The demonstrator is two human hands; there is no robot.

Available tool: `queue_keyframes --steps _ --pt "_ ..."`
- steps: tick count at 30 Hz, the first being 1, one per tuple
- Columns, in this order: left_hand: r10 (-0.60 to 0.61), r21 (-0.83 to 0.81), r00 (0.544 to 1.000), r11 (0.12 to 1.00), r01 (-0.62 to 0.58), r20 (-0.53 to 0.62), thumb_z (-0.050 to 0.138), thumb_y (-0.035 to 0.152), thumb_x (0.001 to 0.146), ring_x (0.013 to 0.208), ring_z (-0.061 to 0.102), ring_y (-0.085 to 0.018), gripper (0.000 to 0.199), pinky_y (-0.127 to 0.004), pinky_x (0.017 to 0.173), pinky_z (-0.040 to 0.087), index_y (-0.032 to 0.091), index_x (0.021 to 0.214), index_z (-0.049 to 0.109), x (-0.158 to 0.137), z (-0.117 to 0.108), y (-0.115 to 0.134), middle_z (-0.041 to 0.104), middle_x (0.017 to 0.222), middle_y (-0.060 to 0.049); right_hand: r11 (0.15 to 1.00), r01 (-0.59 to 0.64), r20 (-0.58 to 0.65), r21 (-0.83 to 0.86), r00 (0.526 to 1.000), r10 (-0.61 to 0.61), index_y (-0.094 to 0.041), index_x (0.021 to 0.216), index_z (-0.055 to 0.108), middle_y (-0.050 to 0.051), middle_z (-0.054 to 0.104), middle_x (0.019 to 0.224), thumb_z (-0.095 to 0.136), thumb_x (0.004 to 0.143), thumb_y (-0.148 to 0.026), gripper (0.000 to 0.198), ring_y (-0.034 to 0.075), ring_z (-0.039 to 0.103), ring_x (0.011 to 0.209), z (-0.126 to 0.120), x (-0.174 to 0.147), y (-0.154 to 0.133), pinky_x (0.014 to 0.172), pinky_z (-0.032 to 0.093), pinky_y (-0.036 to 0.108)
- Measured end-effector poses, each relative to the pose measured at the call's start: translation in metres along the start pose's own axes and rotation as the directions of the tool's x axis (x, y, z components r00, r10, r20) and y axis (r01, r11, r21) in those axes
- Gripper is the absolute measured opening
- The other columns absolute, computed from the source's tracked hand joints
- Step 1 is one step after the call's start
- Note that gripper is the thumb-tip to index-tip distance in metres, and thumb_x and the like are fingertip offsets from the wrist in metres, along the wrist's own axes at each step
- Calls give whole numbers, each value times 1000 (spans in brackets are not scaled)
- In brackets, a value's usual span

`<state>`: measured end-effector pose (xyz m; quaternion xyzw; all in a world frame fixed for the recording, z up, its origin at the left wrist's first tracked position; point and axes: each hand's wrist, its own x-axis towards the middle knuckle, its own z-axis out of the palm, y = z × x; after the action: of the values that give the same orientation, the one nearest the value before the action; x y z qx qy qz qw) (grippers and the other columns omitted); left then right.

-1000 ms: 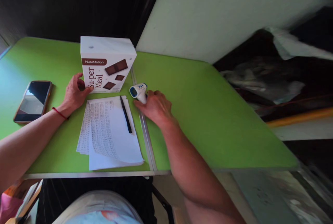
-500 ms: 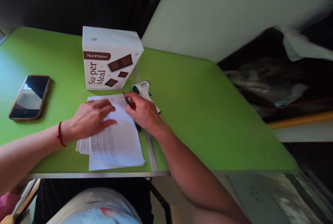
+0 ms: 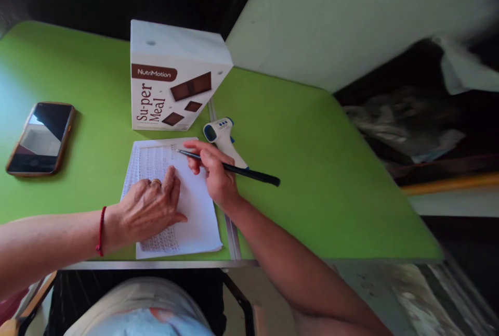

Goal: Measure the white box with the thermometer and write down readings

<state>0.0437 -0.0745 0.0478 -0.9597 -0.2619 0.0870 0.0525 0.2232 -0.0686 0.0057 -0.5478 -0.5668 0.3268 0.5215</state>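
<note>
My left hand (image 3: 152,206) lies palm down across the handwritten paper (image 3: 200,221), its fingers stretched out and its thumb apart. A ring and a red wrist cord are on that side. Between the thumb and fingers of my right hand (image 3: 218,172) is a black pen (image 3: 257,175), held in a writing grip. The pen's tip points left, at the upper part of the sheet beside the dense rows of writing; whether it touches the paper I cannot tell. Right behind my right hand lies a white and blue infrared thermometer (image 3: 225,141), its handle partly covered.
A white NutriMotion box (image 3: 154,102) stands upright behind the paper. A phone (image 3: 41,141) lies face up at the left on the green table (image 3: 312,180). Along the table's front runs a metal edge (image 3: 156,265). Crumpled plastic (image 3: 405,117) sits on a shelf at the right.
The pen has swung round in my right hand, its back end now sticking out to the right. My left hand has come down flat onto the paper. The view has shifted slightly.
</note>
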Motion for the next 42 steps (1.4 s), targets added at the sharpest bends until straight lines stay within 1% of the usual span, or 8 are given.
queue_keyframes --steps 3,7,10,14,20,28,34,42 --pt "-5 12 1000 1000 5 10 66 58 98 78 76 -26 71 -34 60 56 3 142 64 0 0 1 60 146 -33 994 -73 7 -78 997 74 -24 87 68 -3 57 63 51 89 -37 22 15 54 61 5 3 6 61 49 31" --pt "0 15 999 1000 -1 47 65 56 99 78 76 -26 69 -35 60 55 3 145 62 3 -1 2 57 150 -33 983 -67 -52 -172 997 59 -25 81 61 -2 63 70 61 77 -36 11 15 56 64 7 5 13 63 50 29" --pt "10 13 999 1000 -11 52 65 55 100 78 76 -26 70 -35 60 55 2 145 62 4 -2 2 55 152 -33 975 -21 -88 -221 996 1 -25 77 57 -3 62 68 60 78 -35 10 14 56 63 7 4 15 64 51 29" --pt "4 -4 1000 1000 -3 20 67 53 98 78 75 -25 68 -35 60 53 1 142 64 3 -1 2 56 152 -32 945 36 -63 -326 996 -59 -26 72 55 -3 60 66 60 82 -32 13 15 57 64 6 4 15 67 52 30" --pt "-7 -26 1000 1000 7 11 66 53 99 80 76 -26 69 -35 62 54 0 143 62 2 0 3 56 150 -34 935 60 -31 -348 997 -76 -26 72 56 -3 64 65 59 83 -32 12 16 59 64 5 4 16 67 53 31" --pt "-16 -41 1000 999 16 14 68 53 98 79 76 -26 68 -35 62 53 2 141 64 3 -2 3 57 150 -33 925 35 -6 -378 999 -41 -26 73 56 -3 65 67 62 84 -29 12 17 62 66 6 4 14 70 55 31" --pt "-8 -49 1000 999 9 21 67 53 98 80 76 -27 70 -36 61 53 -1 143 62 4 -1 2 53 152 -35 929 54 -3 -367 998 -60 -27 72 54 -3 66 65 59 83 -28 12 17 62 64 6 5 14 68 54 31" --pt "-23 -84 1000 996 22 -16 69 52 97 80 76 -27 67 -36 62 53 1 140 64 3 2 2 58 148 -34 918 54 11 -393 998 -54 -26 72 54 -4 64 65 61 83 -26 13 16 61 65 5 5 15 68 53 30"
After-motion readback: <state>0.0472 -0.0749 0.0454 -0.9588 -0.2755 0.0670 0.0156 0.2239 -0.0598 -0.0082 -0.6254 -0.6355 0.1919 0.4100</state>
